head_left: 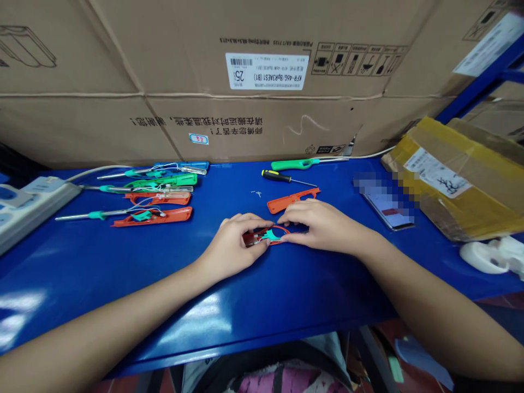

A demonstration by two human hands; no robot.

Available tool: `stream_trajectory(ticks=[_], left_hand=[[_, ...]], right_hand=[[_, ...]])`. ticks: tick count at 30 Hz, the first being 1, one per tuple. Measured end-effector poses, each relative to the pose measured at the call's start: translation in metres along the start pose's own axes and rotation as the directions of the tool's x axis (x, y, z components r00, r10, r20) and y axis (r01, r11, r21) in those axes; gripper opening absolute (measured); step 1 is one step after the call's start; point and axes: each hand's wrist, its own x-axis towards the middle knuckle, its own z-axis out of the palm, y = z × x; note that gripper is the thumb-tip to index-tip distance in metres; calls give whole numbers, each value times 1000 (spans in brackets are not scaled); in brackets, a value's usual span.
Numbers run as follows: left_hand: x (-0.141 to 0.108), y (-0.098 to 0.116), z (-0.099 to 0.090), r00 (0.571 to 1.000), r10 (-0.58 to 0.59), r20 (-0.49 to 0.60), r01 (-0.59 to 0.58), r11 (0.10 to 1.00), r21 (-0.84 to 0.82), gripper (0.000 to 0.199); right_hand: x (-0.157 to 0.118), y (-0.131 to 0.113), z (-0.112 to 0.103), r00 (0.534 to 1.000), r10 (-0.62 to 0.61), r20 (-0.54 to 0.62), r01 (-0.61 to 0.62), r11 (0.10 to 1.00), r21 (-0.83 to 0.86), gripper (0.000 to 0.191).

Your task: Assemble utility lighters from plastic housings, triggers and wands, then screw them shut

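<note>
The left hand [232, 245] and the right hand [323, 225] are meeting at the middle of the blue table [123, 284], both resting on an opened orange lighter [268, 236]. The left hand is curling its fingers over the lighter's left end, pinching it between thumb and fingertips. The right hand is lying flatter, its fingers partly closed over the right end and its fingertips pressing on the orange shell. Between the two hands a teal trigger piece [271, 235] is showing inside the shell.

Just beyond the right hand an orange shell half [292, 200] is lying flat on the table. Behind that, a black-handled screwdriver [286, 177] is lying, and farther back a whole green lighter [307, 162] is sitting against the cardboard boxes [254, 82]. A few tiny white bits [256, 193] are lying near the screwdriver.

Well to the left, a row of opened lighters [151, 188] in blue, green and orange is lying with metal tubes pointing left. A white power strip [28, 204] is sitting at the left edge. To the right a phone [387, 204] is lying face up, beside a taped parcel [458, 180]. A white object [489, 255] is sitting near the right edge; what it is I cannot tell.
</note>
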Motion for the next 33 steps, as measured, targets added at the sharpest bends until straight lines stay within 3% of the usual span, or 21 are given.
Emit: stream_trajectory(ticks=[10, 17, 21, 28, 31, 33], left_hand=[[-1, 2, 0, 1000, 12, -6, -12, 1000, 14, 30], [-1, 2, 0, 1000, 14, -6, -13, 1000, 14, 29], [-1, 2, 0, 999, 35, -14, -35, 999, 15, 30], [-5, 0, -24, 992, 111, 60, -115, 991, 62, 44], [-10, -3, -39, 996, 47, 73, -55, 992, 111, 42], [-13, -6, -48, 997, 23, 72, -31, 993, 110, 41]], right_hand=[[-4, 7, -13, 991, 18, 132, -44, 978, 203, 19], [-3, 13, -6, 981, 132, 140, -171, 933, 318, 29], [-1, 20, -2, 969, 232, 79, -245, 904, 351, 40], [3, 24, -9, 938, 332, -100, -265, 873, 410, 28], [6, 17, 0, 945, 230, -231, -144, 930, 338, 19], [8, 10, 9, 966, 105, -238, -30, 953, 300, 18]])
